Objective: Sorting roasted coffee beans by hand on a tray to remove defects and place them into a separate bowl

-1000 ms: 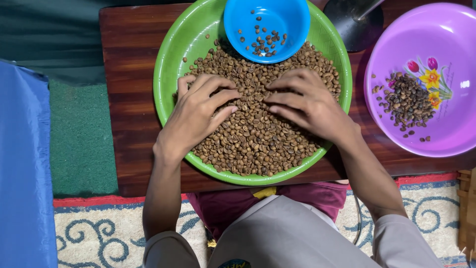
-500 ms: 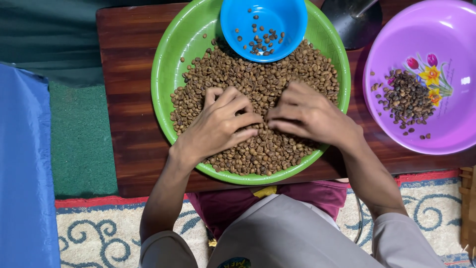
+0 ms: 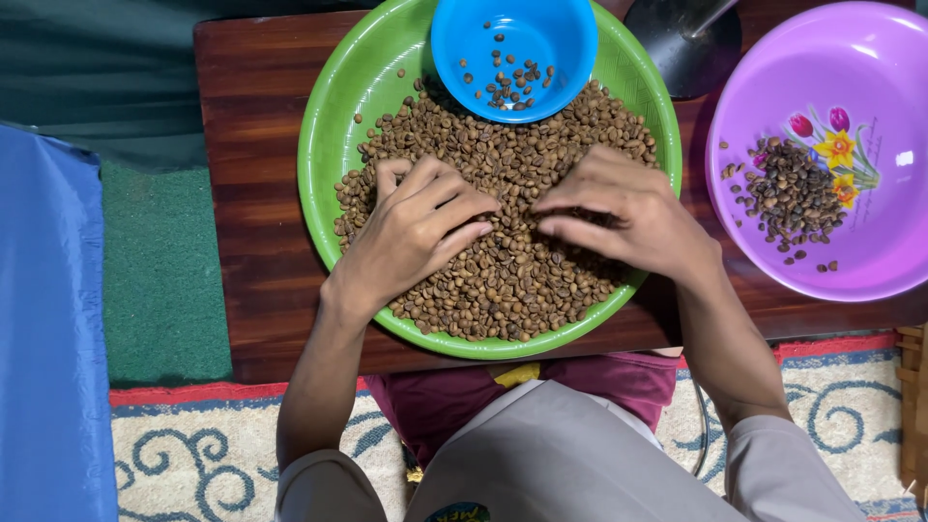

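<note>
Both hands (image 3: 416,232) spread over small oval beans (image 3: 503,275).

Both forearms reach up from six o'clock, bare below short grey sleeves. The left hand (image 3: 411,232) lies palm down, fingers loosely curled and pointing toward two o'clock. The right hand (image 3: 628,217) lies palm down too, fingers bent, pointing toward nine o'clock, fingertips near the left's.

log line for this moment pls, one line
left hand: palm down on beans | right hand: fingers in beans | green tray: holds beans, blue bowl | purple bowl: darker beans
</note>
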